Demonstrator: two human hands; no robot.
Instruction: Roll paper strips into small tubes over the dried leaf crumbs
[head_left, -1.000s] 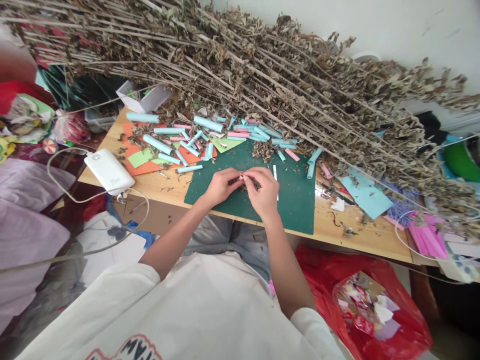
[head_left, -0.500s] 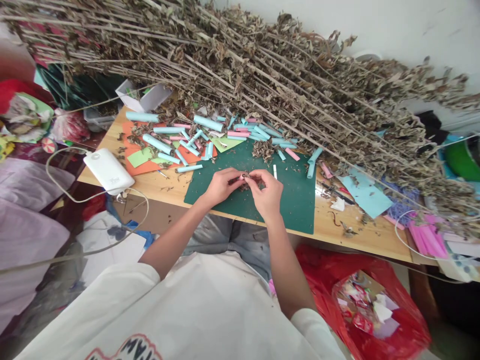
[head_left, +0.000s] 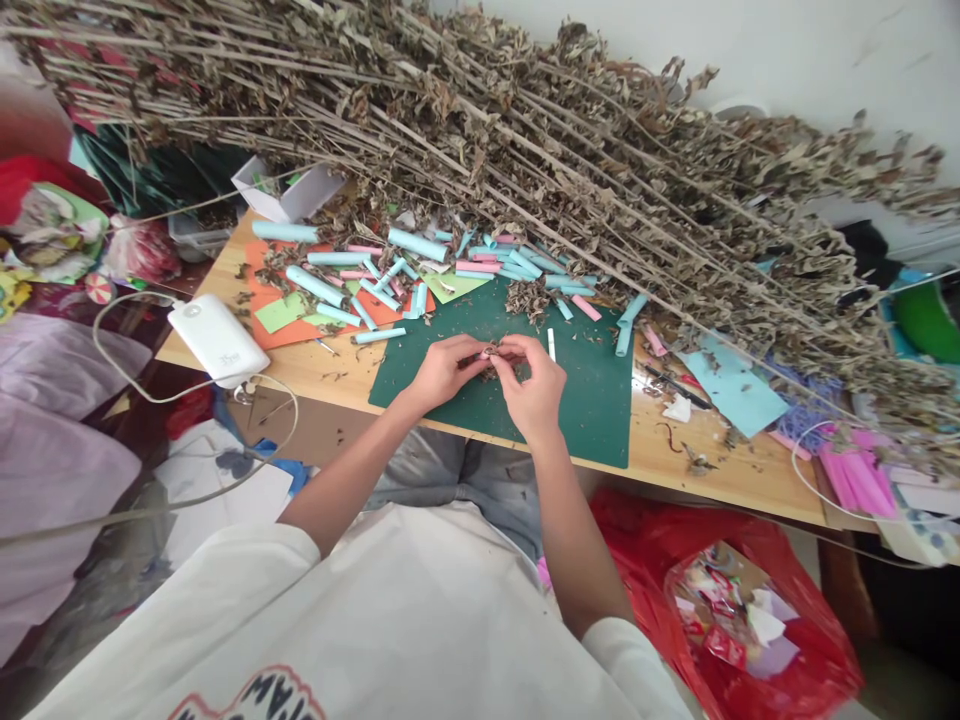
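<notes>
Over the green cutting mat [head_left: 585, 410], my two hands meet fingertip to fingertip. My left hand [head_left: 448, 374] is closed in a pinch on a small pink paper tube [head_left: 484, 355], mostly hidden by the fingers. My right hand [head_left: 535, 388] pinches brown dried leaf bits at the tube's end; its fingertips partly hide them. Crumbled dried leaves lie on the mat beneath the fingers, and a small leaf heap [head_left: 527, 298] sits just beyond. A short white stick [head_left: 551, 344] lies to the right of my right hand.
Blue paper tubes [head_left: 315, 287] and pink ones are strewn along the back of the wooden table [head_left: 360, 375]. Behind them rises a large pile of dried leafy stalks [head_left: 480, 130]. A white power bank [head_left: 217, 340] with a cable lies left. A red bag [head_left: 622, 540] hangs below right.
My fingertips shift very slightly around the pink tube, of which a little less shows now. Everything else stays in place.
</notes>
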